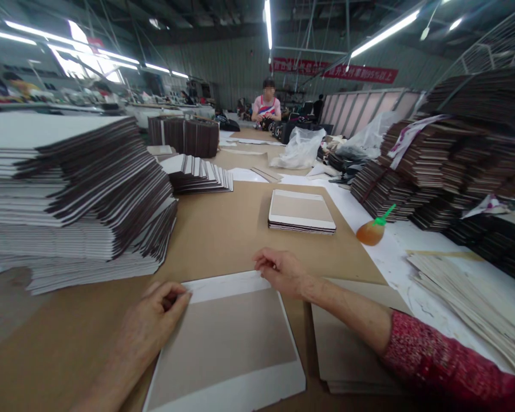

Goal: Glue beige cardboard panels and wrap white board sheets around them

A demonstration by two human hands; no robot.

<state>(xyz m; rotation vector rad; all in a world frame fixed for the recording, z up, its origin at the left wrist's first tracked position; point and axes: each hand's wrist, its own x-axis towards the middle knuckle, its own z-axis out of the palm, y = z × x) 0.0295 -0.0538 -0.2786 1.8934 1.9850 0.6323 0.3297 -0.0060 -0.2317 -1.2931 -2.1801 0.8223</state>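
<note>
In front of me lies a white sheet with a grey-beige board on it, white strips showing at its far and near ends. My left hand is closed at the sheet's far left corner, thumb and forefinger pinching the edge. At the far right corner, my right hand has its fingers curled together on the edge; its fingertips are partly hidden. Beyond the right hand sits a small stack of similar white-edged panels. Under my right forearm are stacked plain grey boards.
A tall stack of dark-edged white sheets stands at left, with a smaller fanned stack behind it. An orange squeeze bottle with green nozzle stands at right. Dark bundled piles rise beyond it. A person sits at the far end.
</note>
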